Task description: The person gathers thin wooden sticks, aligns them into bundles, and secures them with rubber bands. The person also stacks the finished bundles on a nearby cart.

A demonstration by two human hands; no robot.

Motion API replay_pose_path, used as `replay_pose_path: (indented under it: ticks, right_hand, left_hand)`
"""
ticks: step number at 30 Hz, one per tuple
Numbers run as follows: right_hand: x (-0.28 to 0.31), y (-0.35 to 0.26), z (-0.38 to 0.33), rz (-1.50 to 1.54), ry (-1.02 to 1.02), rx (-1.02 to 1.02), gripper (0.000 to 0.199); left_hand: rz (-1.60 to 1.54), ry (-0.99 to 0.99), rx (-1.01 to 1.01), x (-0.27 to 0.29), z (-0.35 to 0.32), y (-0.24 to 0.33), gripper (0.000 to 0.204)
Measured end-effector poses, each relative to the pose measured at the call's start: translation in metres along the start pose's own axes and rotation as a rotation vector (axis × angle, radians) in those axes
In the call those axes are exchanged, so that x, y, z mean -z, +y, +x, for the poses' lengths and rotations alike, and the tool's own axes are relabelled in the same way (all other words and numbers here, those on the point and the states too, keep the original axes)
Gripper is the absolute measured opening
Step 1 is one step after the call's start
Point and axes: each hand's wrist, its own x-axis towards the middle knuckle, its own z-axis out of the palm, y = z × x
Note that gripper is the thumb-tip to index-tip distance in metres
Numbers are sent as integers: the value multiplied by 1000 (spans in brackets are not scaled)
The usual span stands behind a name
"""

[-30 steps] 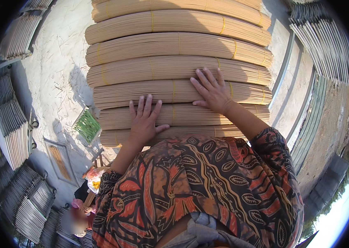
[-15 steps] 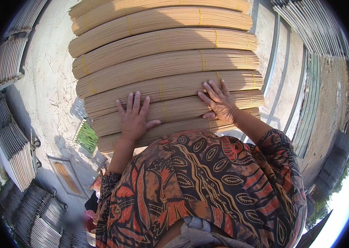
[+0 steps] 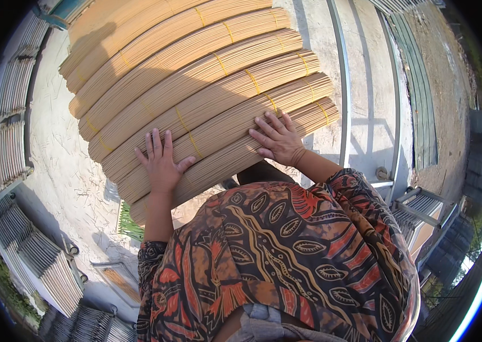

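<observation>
Long tan thin-stick bundles (image 3: 198,85) lie already tied with yellow bands (image 3: 252,81); on their near side your left hand (image 3: 164,169) and right hand (image 3: 279,140) rest flat, unclenched, not yet withdrawn.

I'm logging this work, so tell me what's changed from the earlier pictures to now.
The stick bundles now slant in the picture, right ends up, left ends down. The floor shifted too, so the view itself seems to have turned. The left hand and right hand appear further left. The other person, lower left before, is out of view. Nothing was let go: both hands stay spread on the bundles.
</observation>
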Motion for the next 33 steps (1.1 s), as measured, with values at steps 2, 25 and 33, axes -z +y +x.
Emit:
replay_pose_path:
  ticks: [2,25,33]
  right_hand:
    - [-2,-2,1,7,13,-4,50]
    - [-41,68,-41,1419,1195,-1179,91]
    - [-32,84,-15,1543,1460,-1390,75]
  left_hand:
    - [18,-8,13,2,-2,1,91]
    - [157,-3,-66,-4,-91,23,98]
    - [110,139,-108,-18,-94,14,96]
